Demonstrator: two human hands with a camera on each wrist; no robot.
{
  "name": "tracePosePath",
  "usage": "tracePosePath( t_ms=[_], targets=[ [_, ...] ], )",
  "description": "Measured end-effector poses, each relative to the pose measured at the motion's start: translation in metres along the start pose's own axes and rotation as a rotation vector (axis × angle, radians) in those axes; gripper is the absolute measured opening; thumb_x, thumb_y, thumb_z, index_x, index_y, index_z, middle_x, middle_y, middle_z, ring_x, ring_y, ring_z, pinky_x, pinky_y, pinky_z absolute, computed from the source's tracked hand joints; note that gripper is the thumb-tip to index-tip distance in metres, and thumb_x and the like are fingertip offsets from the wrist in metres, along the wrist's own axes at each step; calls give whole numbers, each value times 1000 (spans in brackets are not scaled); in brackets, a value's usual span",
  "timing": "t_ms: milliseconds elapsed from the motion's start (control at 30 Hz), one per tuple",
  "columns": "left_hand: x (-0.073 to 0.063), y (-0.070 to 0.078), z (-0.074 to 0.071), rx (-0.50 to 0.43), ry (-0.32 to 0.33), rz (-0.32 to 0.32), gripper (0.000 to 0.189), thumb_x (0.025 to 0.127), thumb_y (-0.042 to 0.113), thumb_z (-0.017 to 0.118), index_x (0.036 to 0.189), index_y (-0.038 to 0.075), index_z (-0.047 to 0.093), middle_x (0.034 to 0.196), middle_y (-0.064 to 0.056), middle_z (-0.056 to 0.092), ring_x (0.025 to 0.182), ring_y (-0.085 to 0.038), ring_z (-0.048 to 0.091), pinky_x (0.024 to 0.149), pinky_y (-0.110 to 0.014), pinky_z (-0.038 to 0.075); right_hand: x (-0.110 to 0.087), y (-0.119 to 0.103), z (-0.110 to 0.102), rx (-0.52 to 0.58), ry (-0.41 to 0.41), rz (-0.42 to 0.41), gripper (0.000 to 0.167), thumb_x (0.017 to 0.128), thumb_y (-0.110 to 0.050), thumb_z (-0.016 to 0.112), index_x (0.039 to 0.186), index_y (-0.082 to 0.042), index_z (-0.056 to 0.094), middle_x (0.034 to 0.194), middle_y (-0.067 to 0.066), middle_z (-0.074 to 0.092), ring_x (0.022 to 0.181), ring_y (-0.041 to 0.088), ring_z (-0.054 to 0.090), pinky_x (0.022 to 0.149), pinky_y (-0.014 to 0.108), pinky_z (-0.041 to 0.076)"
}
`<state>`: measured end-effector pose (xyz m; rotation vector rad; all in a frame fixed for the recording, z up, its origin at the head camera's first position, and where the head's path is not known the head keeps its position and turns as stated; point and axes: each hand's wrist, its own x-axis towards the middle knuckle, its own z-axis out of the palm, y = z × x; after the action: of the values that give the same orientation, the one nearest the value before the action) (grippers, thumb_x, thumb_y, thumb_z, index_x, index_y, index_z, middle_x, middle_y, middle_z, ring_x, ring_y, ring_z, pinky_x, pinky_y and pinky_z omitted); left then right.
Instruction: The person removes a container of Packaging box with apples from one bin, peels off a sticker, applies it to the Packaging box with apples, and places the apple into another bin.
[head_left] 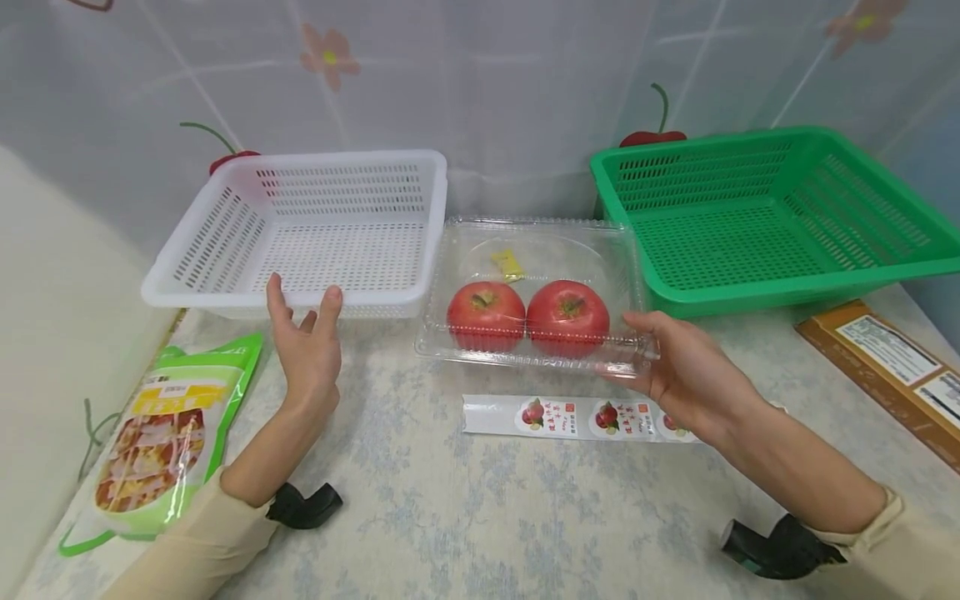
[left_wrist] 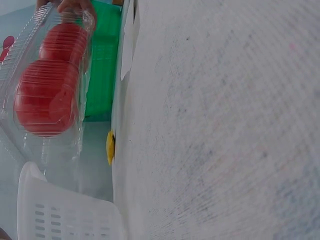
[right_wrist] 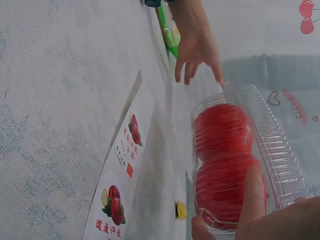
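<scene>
My right hand grips the right edge of a clear plastic clamshell box; the thumb is on top and the fingers go underneath. Two red apples sit side by side inside, a left apple and a right apple. In the left wrist view the box is held above the tabletop. My left hand holds nothing, its fingers spread, and it hovers before the front rim of the white basket. A strip of apple-print labels lies on the table, its right end partly hidden by my right hand.
A green basket stands at the back right. On the table behind the box lies a small yellow packet. A green food pouch is at the left and a brown carton at the right. A printed curtain hangs behind.
</scene>
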<state>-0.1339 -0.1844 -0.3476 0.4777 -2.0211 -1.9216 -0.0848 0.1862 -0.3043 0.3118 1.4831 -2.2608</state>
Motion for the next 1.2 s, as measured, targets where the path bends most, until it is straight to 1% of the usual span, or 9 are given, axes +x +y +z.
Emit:
tracePosePath(
  t_ms=[100, 167, 233, 333, 400, 500, 633, 933, 1200],
  targets=[
    [1, 0, 0, 3, 1, -6, 85, 93, 40, 66, 157, 40, 10, 161, -1, 3, 144, -26, 24, 113, -43, 32, 1, 1, -6, -49, 10, 5, 45, 100, -33, 58, 133, -14, 33, 139, 9, 35, 122, 26, 51, 97, 36, 50],
    [1, 0, 0, 5, 0, -9, 85, 93, 40, 67, 157, 41, 10, 161, -2, 3, 144, -26, 24, 113, -43, 32, 0, 1, -12, -118, 26, 15, 45, 100, -37, 57, 132, -14, 34, 136, 10, 36, 116, 24, 58, 77, 28, 57],
    [1, 0, 0, 4, -1, -10, 85, 93, 40, 67, 157, 41, 10, 161, -2, 3, 144, -26, 25, 113, -43, 32, -2, 1, -19, -172, 38, 21, 46, 101, -38, 56, 131, -12, 33, 135, 13, 36, 108, 25, 65, 53, 24, 50],
    [1, 1, 0, -4, -3, -8, 86, 92, 40, 68, 157, 40, 11, 161, -3, 4, 144, -26, 25, 113, -42, 32, -5, 2, -26, -235, 50, 24, 49, 101, -39, 54, 132, -8, 31, 136, 16, 35, 99, 27, 69, 39, 25, 37],
    [1, 1, 0, -4, 0, -7, 86, 92, 41, 67, 157, 41, 11, 160, -4, 5, 143, -26, 25, 113, -42, 32, -6, 4, -27, -239, 53, 19, 51, 101, -39, 55, 133, -7, 30, 137, 16, 34, 101, 29, 69, 41, 25, 40],
    [1, 1, -1, -5, 3, -7, 86, 92, 41, 67, 156, 41, 10, 160, -4, 4, 144, -26, 26, 113, -43, 32, -4, 5, -23, -188, 62, 6, 51, 100, -37, 58, 133, -9, 31, 138, 12, 32, 112, 28, 60, 64, 28, 58],
    [1, 1, 0, -3, 2, -7, 86, 92, 41, 67, 156, 42, 10, 159, -5, 5, 143, -26, 25, 113, -41, 33, 3, 6, -13, -99, 77, -3, 45, 100, -29, 60, 130, -9, 34, 138, 7, 29, 123, 25, 42, 96, 39, 50],
    [3, -2, 0, -10, 5, -1, 87, 92, 40, 67, 157, 40, 10, 159, -5, 5, 144, -27, 25, 113, -42, 33, 14, 12, 3, -101, 62, -9, 36, 101, -23, 58, 124, -6, 36, 131, 8, 33, 117, 22, 44, 96, 35, 51],
    [2, -3, -1, -28, -5, 21, 86, 93, 38, 67, 157, 39, 10, 158, -6, 4, 143, -27, 24, 113, -43, 32, 17, 15, 3, -85, 75, 0, 29, 102, -21, 54, 122, -8, 37, 127, 7, 35, 112, 22, 46, 88, 33, 55]
  ],
)
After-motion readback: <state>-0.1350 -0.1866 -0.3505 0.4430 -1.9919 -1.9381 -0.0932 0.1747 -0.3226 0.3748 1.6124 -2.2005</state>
